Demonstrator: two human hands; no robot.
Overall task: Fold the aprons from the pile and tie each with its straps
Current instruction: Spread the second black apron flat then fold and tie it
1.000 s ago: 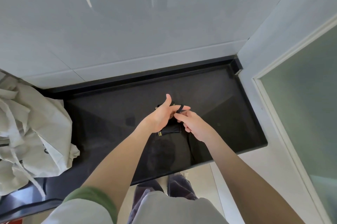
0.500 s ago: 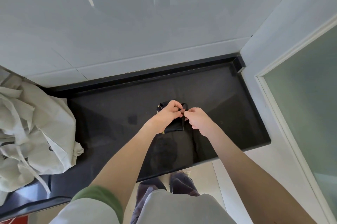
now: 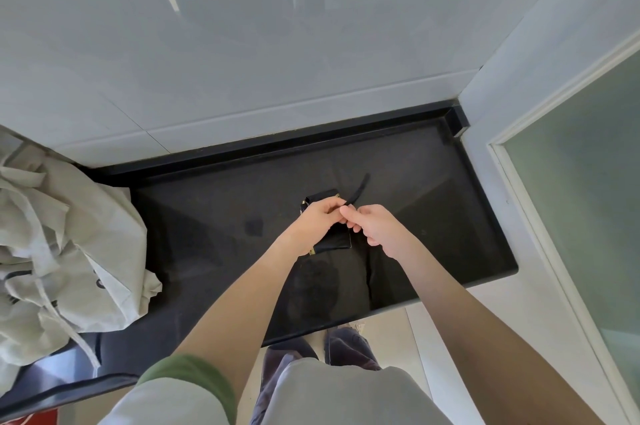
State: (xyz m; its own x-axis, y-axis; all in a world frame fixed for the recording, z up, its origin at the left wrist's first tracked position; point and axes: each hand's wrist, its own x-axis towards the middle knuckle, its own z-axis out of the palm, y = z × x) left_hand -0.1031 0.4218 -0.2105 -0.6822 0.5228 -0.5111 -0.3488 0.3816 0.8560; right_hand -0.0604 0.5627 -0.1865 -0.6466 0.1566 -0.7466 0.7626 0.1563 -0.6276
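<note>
A small folded black apron (image 3: 334, 240) lies on the black counter (image 3: 214, 216), mostly under my hands. My left hand (image 3: 320, 220) rests on top of it with curled fingers that pinch its black strap (image 3: 358, 190). My right hand (image 3: 375, 229) meets the left one fingertip to fingertip and pinches the same strap. The strap's loose end sticks up and away behind my hands. A pile of pale grey-beige aprons (image 3: 62, 244) with dangling straps lies at the counter's left end.
A white tiled wall (image 3: 242, 43) stands behind the counter. At the right is a white frame with a frosted glass panel (image 3: 588, 182). The counter's front edge runs just before my legs.
My hands came together over the black apron and took the strap between them. The strap's free end now sticks out behind them.
</note>
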